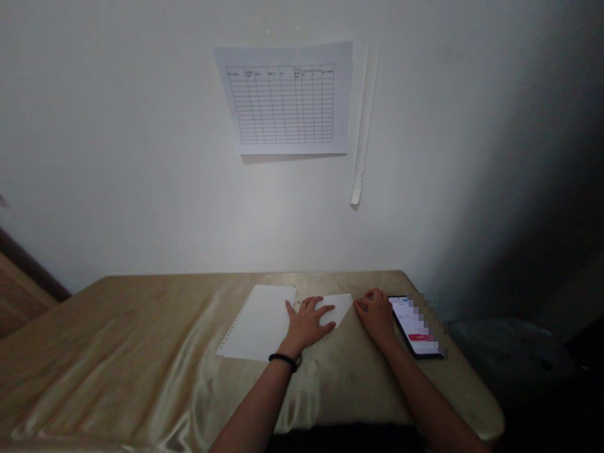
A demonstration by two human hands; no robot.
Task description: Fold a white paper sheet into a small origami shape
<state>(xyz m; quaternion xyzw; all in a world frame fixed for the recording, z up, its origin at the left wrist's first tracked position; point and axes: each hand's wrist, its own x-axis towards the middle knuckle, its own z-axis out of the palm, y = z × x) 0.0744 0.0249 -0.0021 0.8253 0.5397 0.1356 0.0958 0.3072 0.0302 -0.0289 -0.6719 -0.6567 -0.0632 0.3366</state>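
A small piece of white paper (343, 303) with a slanted edge, which looks folded, lies on the cloth-covered table. My left hand (306, 326) rests flat across it with fingers spread, hiding much of its left part. At the paper's right corner, my right hand (376, 314) has thumb and fingertips pinched together on the tip. Left of my left hand lies white loose-leaf paper (259, 322), with a row of punched holes down its left edge. Just beyond my right hand is a phone (402, 318) with its screen lit, partly blurred out.
A shiny gold-beige cloth (141, 340) covers the table, with wrinkles at the front left. On the wall behind hang a printed table sheet (283, 104) and a narrow white strip (364, 126). A dark object (509, 352) stands right of the table.
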